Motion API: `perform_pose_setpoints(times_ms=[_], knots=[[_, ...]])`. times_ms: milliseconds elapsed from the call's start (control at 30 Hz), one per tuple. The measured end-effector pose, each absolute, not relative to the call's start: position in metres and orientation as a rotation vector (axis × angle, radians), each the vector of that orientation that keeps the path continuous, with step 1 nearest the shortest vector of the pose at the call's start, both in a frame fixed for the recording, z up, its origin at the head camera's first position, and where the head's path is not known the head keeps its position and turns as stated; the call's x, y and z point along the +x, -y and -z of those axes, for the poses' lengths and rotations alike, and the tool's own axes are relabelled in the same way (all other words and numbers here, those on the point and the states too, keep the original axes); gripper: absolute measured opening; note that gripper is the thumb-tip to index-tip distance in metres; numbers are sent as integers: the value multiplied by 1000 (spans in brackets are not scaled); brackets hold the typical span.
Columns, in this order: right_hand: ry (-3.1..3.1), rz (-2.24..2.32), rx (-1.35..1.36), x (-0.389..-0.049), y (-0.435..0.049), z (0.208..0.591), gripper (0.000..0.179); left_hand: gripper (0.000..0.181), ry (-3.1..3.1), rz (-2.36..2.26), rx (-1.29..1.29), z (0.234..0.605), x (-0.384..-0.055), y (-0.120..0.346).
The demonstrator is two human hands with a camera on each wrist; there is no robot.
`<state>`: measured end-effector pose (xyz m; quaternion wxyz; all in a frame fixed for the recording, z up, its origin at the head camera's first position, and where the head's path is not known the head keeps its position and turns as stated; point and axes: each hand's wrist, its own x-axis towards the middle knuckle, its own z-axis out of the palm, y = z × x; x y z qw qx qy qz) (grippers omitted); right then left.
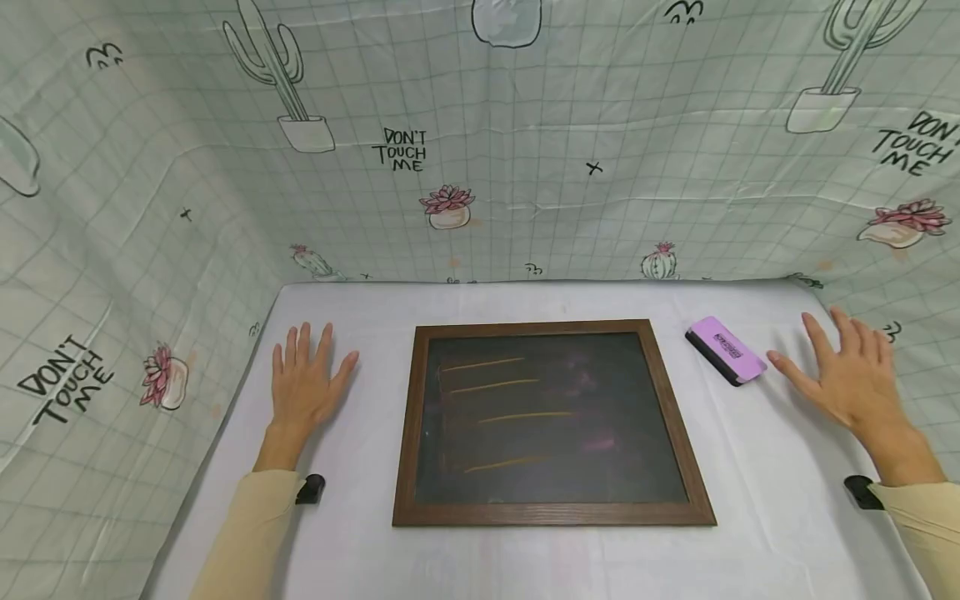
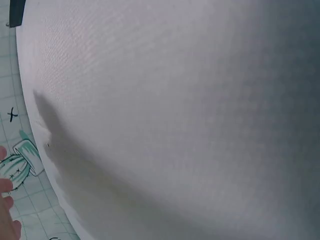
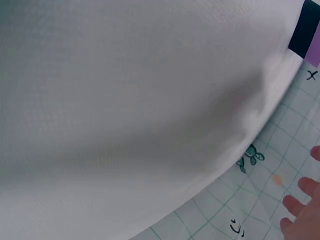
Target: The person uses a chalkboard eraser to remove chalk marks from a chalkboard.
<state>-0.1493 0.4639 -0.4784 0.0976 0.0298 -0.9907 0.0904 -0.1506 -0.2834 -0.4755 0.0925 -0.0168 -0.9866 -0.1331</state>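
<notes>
A small chalkboard (image 1: 555, 450) in a brown wooden frame lies flat in the middle of the white table. Several yellow chalk lines and faint purple smudges mark its dark surface. To its right lies a purple eraser (image 1: 731, 346) with a black felt side, set at a slant. My left hand (image 1: 303, 383), palm down with fingers spread, is over the table left of the chalkboard and holds nothing. On the far right my right hand (image 1: 855, 375) is spread too, its thumb pointing toward the eraser's right end. In the right wrist view, part of the eraser (image 3: 312, 42) shows at the upper edge.
White cloth covers the table (image 1: 555, 562). Behind and at both sides hangs a grid-patterned curtain (image 1: 540, 117) printed with cacti and lettering. A black wrist device (image 1: 310, 489) sits at the left cuff, another wrist device (image 1: 864, 492) at the right cuff.
</notes>
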Motion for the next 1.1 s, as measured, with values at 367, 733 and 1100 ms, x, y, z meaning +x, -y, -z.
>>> perform_pose_setpoints(times_ms=[367, 733, 1100], knots=[[2443, -392, 242, -153, -453, 478, 60, 54, 2758, 524, 49, 473, -151, 270], [2391, -470, 273, -157, -439, 475, 50, 56, 2830, 740, 138, 465, -150, 250], [2417, -576, 285, -158, -423, 474, 47, 58, 2832, 993, 149, 461, -148, 237]])
